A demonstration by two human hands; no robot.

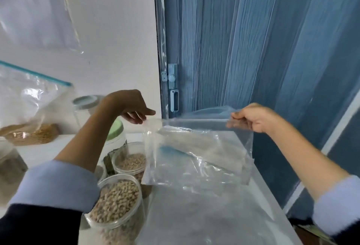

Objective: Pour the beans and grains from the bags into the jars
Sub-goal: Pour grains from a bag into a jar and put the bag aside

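bag: clear, looks empty, stretched flat in the air over the table's right half, just right of the jars
left hand: pinches the bag's top left corner, fingers curled down
right hand: pinches the top right corner between thumb and fingers
near jar: open, nearly full of pale beans, beside the left sleeve
second jar: open, part full of pale grain, touching or just behind the bag's left edge; cannot tell which
green-lid jar: closed, behind the left forearm
grain bag: far left, blue zip, brown grain in the bottom, not yet poured
risk 1: left sleeve sits close to the near jar; a sideways sweep could tip it and spill beans
risk 2: the slack bag could drag across the second jar's open mouth and catch the rim
risk 3: any leftover grains in the bag would scatter if it gets shaken away from a jar
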